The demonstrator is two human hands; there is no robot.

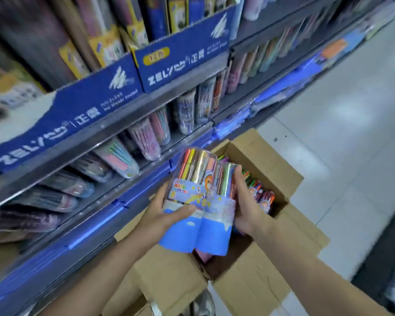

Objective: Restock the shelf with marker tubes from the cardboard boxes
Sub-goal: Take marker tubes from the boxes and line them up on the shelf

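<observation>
Two clear marker tubes (198, 197) with blue bottoms and colourful pens inside are held side by side above an open cardboard box (290, 226). My left hand (164, 215) grips the left tube from the side and below. My right hand (246, 201) presses against the right tube from the right. More marker tubes (260, 192) lie inside the box behind my right hand. The shelf (114, 179) to the left holds a slanted row of similar clear tubes (121, 158).
Blue display boxes (183, 55) with packs stand on the shelf above. A blue price rail (114, 213) runs along the lower shelf edge. Another cardboard box (132, 302) sits at the bottom. Pale tiled floor (351, 124) stretches to the right.
</observation>
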